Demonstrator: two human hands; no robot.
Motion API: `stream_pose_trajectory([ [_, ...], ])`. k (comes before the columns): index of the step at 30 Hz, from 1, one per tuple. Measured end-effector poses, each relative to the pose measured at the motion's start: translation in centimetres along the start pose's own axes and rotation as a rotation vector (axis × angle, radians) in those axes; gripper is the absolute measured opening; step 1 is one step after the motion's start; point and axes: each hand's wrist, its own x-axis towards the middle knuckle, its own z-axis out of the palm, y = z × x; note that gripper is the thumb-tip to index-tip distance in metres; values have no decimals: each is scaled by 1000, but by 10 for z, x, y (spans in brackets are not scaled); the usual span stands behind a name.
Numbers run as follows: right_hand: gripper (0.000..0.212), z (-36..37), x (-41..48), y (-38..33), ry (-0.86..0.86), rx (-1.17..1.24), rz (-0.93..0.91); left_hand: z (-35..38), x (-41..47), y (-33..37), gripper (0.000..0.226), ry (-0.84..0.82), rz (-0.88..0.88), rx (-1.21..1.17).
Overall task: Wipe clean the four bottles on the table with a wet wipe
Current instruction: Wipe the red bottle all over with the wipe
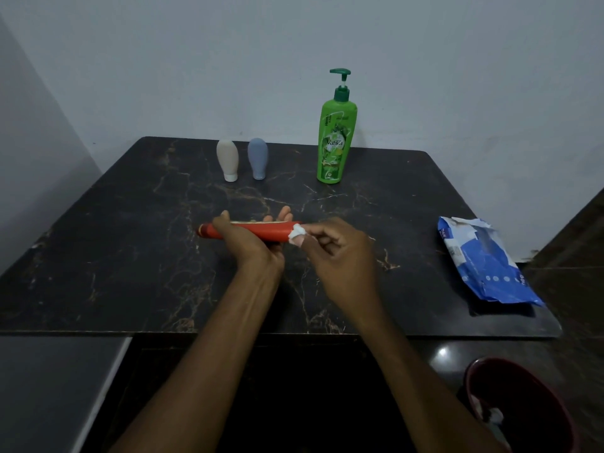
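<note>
Wiping red bottle [261, 232] | left hand [251, 238] wraps its middle, held level just over table [130, 256] | right hand [333, 246] pinches wadded wet wipe [296, 233] against its right end | beige bottle [227, 160], blue bottle [258, 157], green pump bottle [336, 138] upright at back, cannot tell if wiped; probably pending

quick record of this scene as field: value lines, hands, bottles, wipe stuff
left hand: left hand holds the red bottle sideways
right hand: right hand pinches the wet wipe against the red bottle's right end
back row: beige bottle and blue-grey bottle stand cap down, with the green pump bottle upright to their right
wipes pack: wipes pack lies on the right side of the table, flap looks open
bin: red bin at lower right, white scrap inside
</note>
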Motion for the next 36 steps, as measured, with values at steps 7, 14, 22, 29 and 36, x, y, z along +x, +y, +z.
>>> stream_pose_trajectory([
  [7,12,-7,6,7,35,20,125,-4,0,-2,59,-13,-1,25],
  [14,7,-11,5,15,58,-100,94,-4,-1,0,61,-20,11,146],
  [22,18,-20,12,14,-152,-127,-81,5,1,-3,103,-128,328,664],
  [29,9,-8,30,32,-126,-140,-104,23,1,-3,72,-393,502,1051],
  [36,5,-16,65,59,-134,61,107,48,25,35,57,-648,579,1414],
])
